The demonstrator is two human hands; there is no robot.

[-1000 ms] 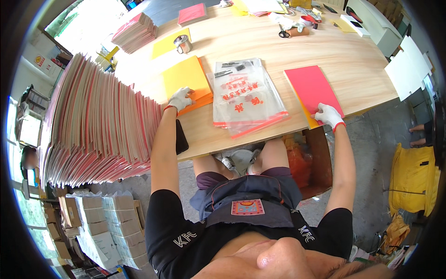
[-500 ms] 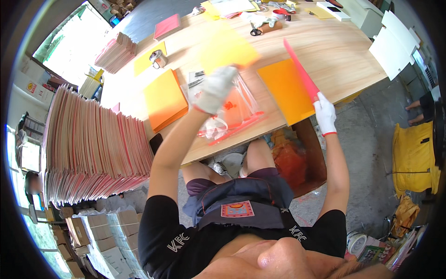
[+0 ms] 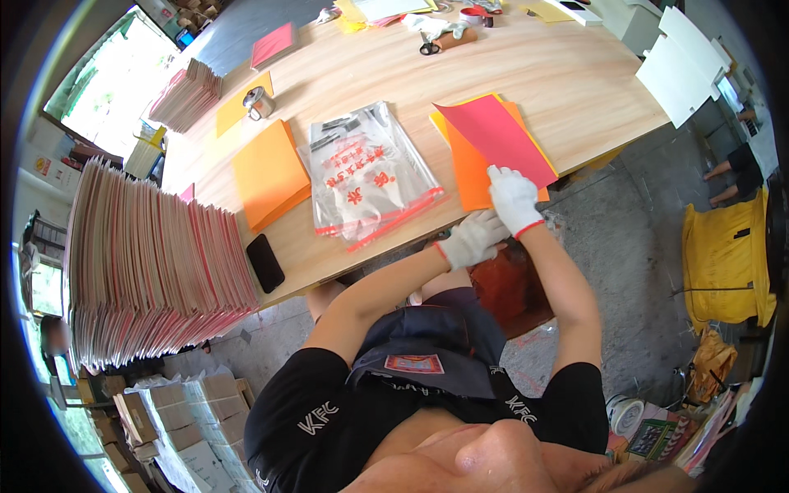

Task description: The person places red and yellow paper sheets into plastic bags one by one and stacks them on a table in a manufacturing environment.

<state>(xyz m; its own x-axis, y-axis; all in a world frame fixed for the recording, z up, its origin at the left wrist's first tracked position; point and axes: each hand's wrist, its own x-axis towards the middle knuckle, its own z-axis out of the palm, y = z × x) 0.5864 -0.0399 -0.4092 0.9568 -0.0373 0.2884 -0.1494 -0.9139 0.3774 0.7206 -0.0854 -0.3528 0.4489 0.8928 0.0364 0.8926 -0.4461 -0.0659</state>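
Note:
At the table's front right lies a small fanned pile of coloured sheets: a red sheet (image 3: 501,135) on top, an orange sheet (image 3: 470,177) showing at its left, and yellow edges beneath. My right hand (image 3: 516,201), in a white glove with a red cuff, grips the near corner of the red sheet, its fingers bent together. Just nearer to me, my left hand (image 3: 475,240), also gloved, reaches across to the pile's near edge. Its fingers are stretched out beside my right hand, tips partly hidden. Clear plastic bags (image 3: 370,177) with red printing lie left of the pile.
Left of the bags is an orange stack (image 3: 271,177), with a metal mug (image 3: 258,103) beyond it. A black phone (image 3: 265,263) lies by the front edge, next to a tall leaning stack of paper (image 3: 156,271). Scissors (image 3: 429,46) and tape rolls (image 3: 472,16) are farther back.
The red sheet, raised in my right hand before, now lies over the pile. My left hand has come down and right from above the bags, and the blurred yellow sheet there is gone.

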